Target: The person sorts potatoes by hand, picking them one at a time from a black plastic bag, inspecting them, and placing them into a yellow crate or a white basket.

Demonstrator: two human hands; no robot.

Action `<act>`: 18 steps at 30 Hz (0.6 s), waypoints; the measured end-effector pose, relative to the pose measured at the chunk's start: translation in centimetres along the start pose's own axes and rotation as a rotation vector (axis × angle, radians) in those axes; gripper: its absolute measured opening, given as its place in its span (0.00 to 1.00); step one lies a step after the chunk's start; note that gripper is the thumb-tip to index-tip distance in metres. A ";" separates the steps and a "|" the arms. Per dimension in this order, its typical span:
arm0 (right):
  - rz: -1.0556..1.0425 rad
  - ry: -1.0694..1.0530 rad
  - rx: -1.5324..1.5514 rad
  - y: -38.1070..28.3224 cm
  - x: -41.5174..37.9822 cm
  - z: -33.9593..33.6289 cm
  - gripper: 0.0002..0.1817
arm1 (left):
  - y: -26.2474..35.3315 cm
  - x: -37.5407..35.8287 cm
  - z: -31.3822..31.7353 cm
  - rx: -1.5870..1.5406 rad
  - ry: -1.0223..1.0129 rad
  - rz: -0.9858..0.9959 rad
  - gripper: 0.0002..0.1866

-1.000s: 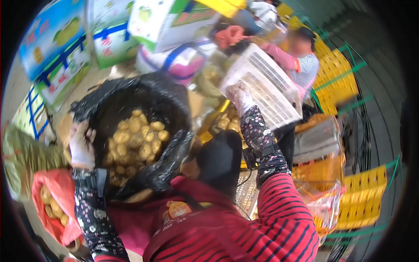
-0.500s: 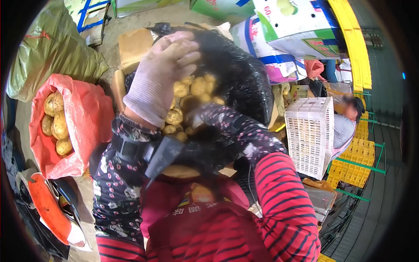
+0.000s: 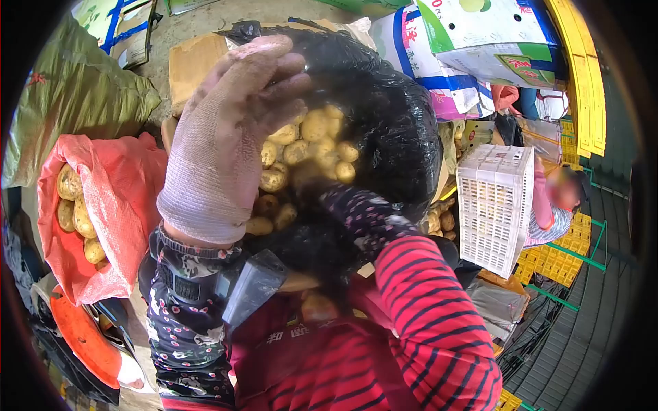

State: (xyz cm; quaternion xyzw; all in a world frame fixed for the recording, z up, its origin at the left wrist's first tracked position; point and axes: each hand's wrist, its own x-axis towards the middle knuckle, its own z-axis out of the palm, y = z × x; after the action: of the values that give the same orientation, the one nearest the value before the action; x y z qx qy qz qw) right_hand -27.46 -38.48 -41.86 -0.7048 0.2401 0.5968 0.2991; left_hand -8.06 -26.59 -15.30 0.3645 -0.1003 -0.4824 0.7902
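Yellow-brown potatoes (image 3: 317,129) are heaped inside an open black plastic bag (image 3: 401,127) in front of me. My left hand (image 3: 233,123), in a dirty whitish knit glove, is raised above the left side of the heap. Its fingers are stretched out and slightly bent, and nothing shows in them. Down among the potatoes is my right hand (image 3: 312,179), dark and smeared by motion. Its fingers cannot be made out, nor whether it holds a potato. The glove hides part of the heap and of the bag's left side.
At the left stands a pink woven sack (image 3: 123,205) with large potatoes (image 3: 83,218), below a tall green sack (image 3: 82,103). Printed cartons (image 3: 497,48) are stacked at the upper right. Beyond a white plastic crate (image 3: 495,205), another person (image 3: 548,212) is at the right.
My left hand has come closer to the camera and shifted left, fingers still stretched. My right hand stays low in the heap. More potatoes show to its right. The view has shifted slightly.
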 end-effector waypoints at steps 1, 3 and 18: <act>-0.029 -0.021 0.101 0.6 -1.1 -1.2 0.39 | 0.0 0.1 -0.1 -0.013 -0.001 -0.013 0.23; -0.100 -0.061 0.394 1.8 -3.4 -3.3 0.40 | -0.1 0.4 -0.3 -0.047 -0.015 -0.033 0.23; -0.867 0.849 1.358 -5.3 -22.9 -0.9 0.23 | -7.2 -1.1 -0.3 1.091 -0.414 0.284 0.31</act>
State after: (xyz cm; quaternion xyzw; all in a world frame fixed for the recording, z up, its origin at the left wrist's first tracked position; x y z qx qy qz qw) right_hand -27.12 -35.81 -18.53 -0.5661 0.3441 -0.1475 0.7345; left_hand -13.40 -27.41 -20.12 0.5989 -0.5331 -0.3122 0.5096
